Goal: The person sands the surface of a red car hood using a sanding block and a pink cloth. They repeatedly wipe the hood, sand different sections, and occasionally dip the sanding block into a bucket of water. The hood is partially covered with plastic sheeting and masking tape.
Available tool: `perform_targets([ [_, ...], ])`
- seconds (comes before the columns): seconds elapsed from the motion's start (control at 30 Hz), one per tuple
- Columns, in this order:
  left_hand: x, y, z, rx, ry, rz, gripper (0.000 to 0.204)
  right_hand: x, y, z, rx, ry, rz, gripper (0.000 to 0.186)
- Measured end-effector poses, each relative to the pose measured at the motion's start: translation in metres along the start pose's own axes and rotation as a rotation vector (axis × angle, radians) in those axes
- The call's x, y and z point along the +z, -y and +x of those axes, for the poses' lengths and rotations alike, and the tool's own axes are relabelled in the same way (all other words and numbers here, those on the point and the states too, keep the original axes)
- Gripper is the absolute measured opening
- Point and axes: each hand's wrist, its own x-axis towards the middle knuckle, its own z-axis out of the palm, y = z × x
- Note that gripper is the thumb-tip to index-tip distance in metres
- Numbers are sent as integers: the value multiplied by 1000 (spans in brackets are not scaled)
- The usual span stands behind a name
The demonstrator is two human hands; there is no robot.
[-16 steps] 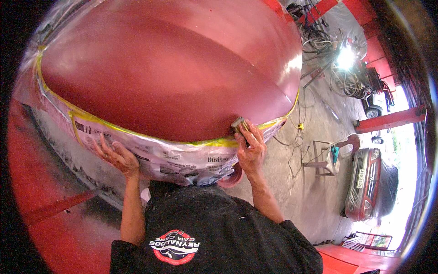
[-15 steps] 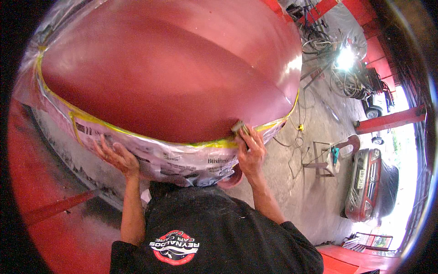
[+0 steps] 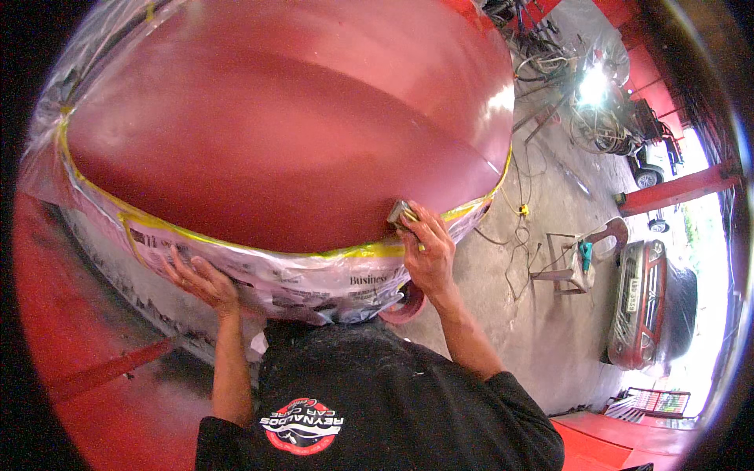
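So my right hand (image 3: 428, 251) is curled down over a small grey sanding block (image 3: 400, 213), fingers clamped on it, and the block sits right at the near edge of the big red panel (image 3: 290, 133), just above the yellow masking tape (image 3: 353, 251) that runs along that edge. My left hand (image 3: 200, 279) isn't gripping anything, it's flat and open against the newspaper masking (image 3: 314, 282) hanging below the tape, further along the panel's edge from the block, just bracing. Main worry I reckon: the block is practically touching the tape line, so if it slides off the panel edge I'd chew through the tape and paper and scuff whatever's masked under there. Also the panel curves away at that edge, so leaning too hard on the corner of the block could dig a flat spot or cut through the red on the crown. And since my left hand is pushing on loose paper, it could slip or tear the masking and throw my balance off.
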Motion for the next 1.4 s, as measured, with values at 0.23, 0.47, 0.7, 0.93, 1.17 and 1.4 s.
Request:
perform_targets([
  [0.23,-5,-8,6,7,13,-17,56,-2,-6,-12,-43,2,12,36],
  [0.47,0,-3,-1,-46,29,-18,56,-4,-5,-19,4,-27,-56,29],
  [0.7,2,2,-1,-38,-10,-40,55,-1,0,-29,18,-52,-113,29],
  [0.93,2,-5,1,-35,-3,-9,52,5,16,-32,135,-65,-94,28],
  [1.17,0,-6,-1,-71,10,-8,52,8,18,-33,114,-84,-106,30],
  [1.4,2,-4,-1,-44,-17,-61,53,13,21,-22,139,-90,-99,32],
])
